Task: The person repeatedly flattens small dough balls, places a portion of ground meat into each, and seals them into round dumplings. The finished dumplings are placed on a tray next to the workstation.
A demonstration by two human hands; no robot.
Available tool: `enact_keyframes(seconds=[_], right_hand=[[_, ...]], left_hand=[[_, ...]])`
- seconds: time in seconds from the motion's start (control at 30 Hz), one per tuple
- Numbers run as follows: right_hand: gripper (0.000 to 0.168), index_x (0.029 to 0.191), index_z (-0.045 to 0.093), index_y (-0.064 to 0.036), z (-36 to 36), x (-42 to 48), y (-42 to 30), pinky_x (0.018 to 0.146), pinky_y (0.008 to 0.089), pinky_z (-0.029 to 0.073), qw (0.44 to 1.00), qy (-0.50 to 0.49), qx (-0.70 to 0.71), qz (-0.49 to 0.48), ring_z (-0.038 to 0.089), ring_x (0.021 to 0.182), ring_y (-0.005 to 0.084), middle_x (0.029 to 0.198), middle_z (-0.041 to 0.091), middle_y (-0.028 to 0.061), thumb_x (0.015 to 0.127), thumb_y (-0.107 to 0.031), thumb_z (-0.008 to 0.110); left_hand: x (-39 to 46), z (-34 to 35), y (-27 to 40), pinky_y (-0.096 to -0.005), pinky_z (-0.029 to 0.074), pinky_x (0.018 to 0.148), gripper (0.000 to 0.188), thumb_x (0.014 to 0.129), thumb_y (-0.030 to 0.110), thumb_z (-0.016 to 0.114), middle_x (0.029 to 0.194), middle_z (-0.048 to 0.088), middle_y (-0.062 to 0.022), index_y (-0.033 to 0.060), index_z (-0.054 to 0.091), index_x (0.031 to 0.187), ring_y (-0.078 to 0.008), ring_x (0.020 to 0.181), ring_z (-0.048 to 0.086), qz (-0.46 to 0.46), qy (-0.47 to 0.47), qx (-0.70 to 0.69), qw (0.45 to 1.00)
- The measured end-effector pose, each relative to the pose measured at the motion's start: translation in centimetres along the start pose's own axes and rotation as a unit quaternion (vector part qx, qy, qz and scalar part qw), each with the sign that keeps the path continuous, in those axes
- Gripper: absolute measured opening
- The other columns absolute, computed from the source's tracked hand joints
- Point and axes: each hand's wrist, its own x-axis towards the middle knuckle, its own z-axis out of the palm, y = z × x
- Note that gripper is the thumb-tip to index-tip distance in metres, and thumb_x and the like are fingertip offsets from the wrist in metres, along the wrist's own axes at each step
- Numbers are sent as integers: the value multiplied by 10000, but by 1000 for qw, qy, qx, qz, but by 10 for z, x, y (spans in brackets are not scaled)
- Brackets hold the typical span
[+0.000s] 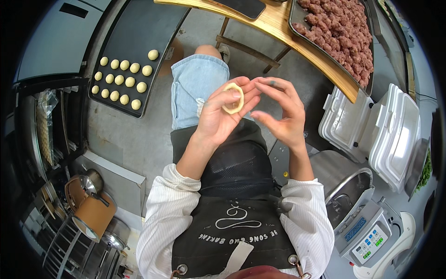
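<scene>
My left hand (219, 118) lies palm up over my lap and holds a dough wrapper (239, 104), a pale ring-like rim around a hollow with some filling in it. The left thumb presses into that hollow. Just to the right, my right hand (282, 108) is curved with thumb and fingers apart, nothing between them, its fingertips close to the left fingers. Round dough balls (130, 82) stand in rows on a dark baking tray (146, 24) at the upper left. Reddish meat filling in lumps (341, 35) heaps on a metal tray (327, 59) at the upper right.
A wooden table (275, 26) bears a dark phone-like device (245, 7). White lidded plastic boxes (395, 136) stand at the right, near a sink with a curved faucet (348, 179) and a digital scale (367, 244). A rack (66, 247) and pots (113, 235) are at the lower left.
</scene>
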Motion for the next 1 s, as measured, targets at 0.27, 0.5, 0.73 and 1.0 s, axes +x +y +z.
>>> enact_keyframes(seconds=[0.27, 0.5, 0.73, 1.0], right_hand=[[602, 1167, 725, -90, 9, 9, -3, 947, 406, 500, 991, -34, -115, -58, 591, 1122, 298, 1187, 666, 66, 600, -192, 901], [618, 1197, 723, -91, -2, 5, -4, 950, 394, 511, 997, -63, -47, 26, 623, 1116, 288, 1207, 668, 91, 622, -231, 900], [1105, 1584, 130, 11, -16, 5, -1, 1203, 499, 274, 798, -20, 558, 225, 285, 1481, 406, 1590, 246, 309, 891, -804, 405], [1051, 1594, 72, -5, -19, 4, -1, 1242, 530, 142, 629, 14, 742, 231, 75, 1544, 383, 1657, 36, 256, 934, -772, 354]], left_hand=[[-3, -1, -2, -400, 475, 1080, 502, 936, 120, 543, 1336, 566, -206, -77, 449, 1388, -300, 1258, 583, -46, -66, 70, 994], [-11, 8, -2, -366, 544, 995, 470, 994, 156, 557, 1264, 614, -200, -87, 453, 1383, -292, 1147, 660, -13, -1, 144, 989], [-10, 7, 1, -373, 542, 1015, 405, 1004, 128, 551, 1281, 621, -265, -102, 517, 1335, -333, 1196, 637, 41, -6, 137, 990], [-12, 5, 8, -385, 534, 1038, 424, 998, 145, 556, 1301, 603, -286, -92, 511, 1347, -368, 1212, 624, 47, 2, 140, 989]])
